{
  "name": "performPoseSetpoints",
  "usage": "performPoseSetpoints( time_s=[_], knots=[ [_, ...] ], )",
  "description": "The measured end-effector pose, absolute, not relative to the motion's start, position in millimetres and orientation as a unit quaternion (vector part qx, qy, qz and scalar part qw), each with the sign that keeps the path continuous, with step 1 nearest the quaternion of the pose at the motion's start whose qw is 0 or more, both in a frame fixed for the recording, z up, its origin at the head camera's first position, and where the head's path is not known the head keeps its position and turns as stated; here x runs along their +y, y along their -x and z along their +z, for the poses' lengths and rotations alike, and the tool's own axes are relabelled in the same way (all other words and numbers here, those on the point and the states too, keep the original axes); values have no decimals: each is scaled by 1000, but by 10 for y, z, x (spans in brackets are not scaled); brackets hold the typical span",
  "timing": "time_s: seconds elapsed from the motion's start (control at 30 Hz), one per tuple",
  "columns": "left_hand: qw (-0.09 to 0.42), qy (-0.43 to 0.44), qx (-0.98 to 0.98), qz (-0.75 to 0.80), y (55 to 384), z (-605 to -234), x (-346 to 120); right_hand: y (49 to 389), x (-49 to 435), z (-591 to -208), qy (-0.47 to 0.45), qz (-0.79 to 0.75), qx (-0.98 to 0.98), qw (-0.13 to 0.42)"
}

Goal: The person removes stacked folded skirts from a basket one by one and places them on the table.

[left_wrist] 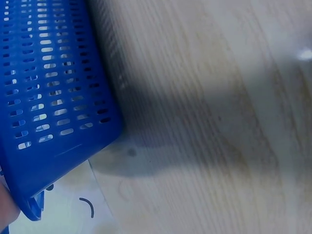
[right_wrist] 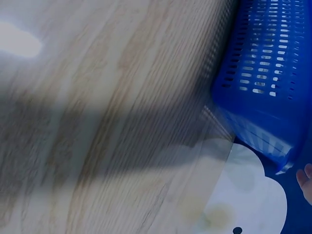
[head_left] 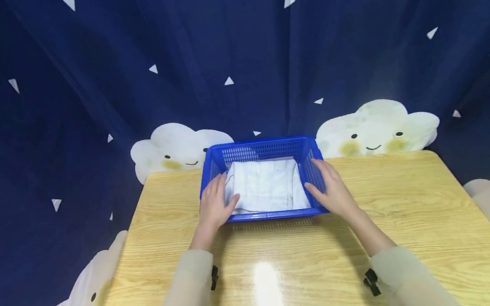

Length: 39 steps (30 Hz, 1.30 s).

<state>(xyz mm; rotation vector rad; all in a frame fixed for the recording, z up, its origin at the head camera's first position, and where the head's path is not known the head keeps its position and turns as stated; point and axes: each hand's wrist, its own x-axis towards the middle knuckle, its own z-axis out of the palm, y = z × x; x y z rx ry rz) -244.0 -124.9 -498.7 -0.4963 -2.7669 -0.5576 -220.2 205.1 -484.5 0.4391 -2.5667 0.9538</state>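
A blue plastic basket [head_left: 271, 215] with slotted walls stands at the back of the wooden table. In it lies a folded white cloth [head_left: 265, 185]. My left hand [head_left: 215, 205] is over the basket's left side, fingers extended forward and thumb spread toward the cloth. Over the right side, my right hand [head_left: 334, 190] has straight fingers, its thumb pointing inward above the basket. The left wrist view shows part of the left hand [left_wrist: 7, 208] right at the rim. In the right wrist view, fingertips [right_wrist: 305, 179] appear just beyond the basket's corner.
The light wooden table [head_left: 306, 278] extends toward me and to both sides. Close behind its far edge hangs a dark blue curtain [head_left: 231, 37] with white triangles and smiling clouds. A bright reflection shows on the tabletop.
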Motion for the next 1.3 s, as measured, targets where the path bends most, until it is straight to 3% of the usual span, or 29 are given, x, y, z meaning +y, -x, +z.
performPoseSetpoints(
  time_s=[0.8, 1.3],
  knots=[
    [24, 129, -936, -327, 2770, -4987, -1164, 2554, 1747, -4892, -107, 399, -905, 100],
    [-40, 95, -926, -364, 2879, -5082, -1121, 2677, 1665, -5067, -56, 398, -915, 19]
  ],
)
